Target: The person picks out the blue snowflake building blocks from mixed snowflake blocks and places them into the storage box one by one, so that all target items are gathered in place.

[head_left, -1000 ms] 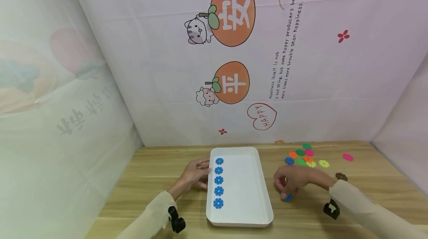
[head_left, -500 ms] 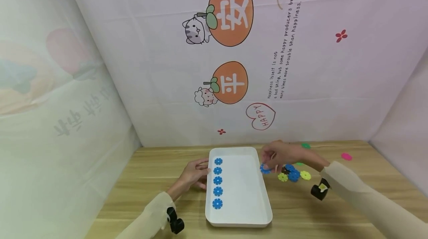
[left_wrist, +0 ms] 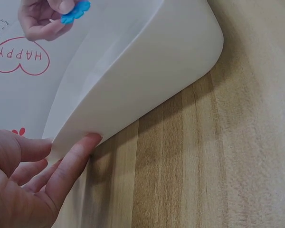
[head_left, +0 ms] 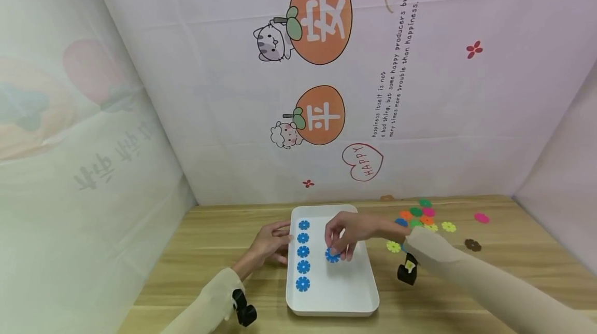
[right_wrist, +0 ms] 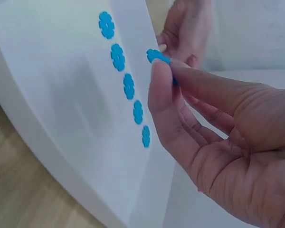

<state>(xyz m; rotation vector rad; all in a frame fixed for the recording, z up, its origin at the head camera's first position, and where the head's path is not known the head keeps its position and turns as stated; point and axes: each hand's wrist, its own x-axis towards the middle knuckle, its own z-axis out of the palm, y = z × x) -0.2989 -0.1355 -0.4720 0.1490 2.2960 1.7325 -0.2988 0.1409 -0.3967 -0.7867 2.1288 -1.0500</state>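
I've got the right hand (head_left: 349,229) pinching a blue snowflake disc (head_left: 332,255) over the white tray (head_left: 336,292), right of the five blue discs (head_left: 303,251) lined up inside. Left hand's (head_left: 269,244) pretty relaxed, fingers mostly straight, just touching the tray's left side on the wooden desk (head_left: 219,243).

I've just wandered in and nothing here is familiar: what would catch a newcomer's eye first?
Probably the big orange fruit drawings, printed sideways on the white backdrop behind the wooden table. Next, the five blue flower-shaped discs lined up along the left side of the white tray, with the right hand pinching another blue disc over the tray. Off to the right, brightly coloured discs lie scattered on the table.
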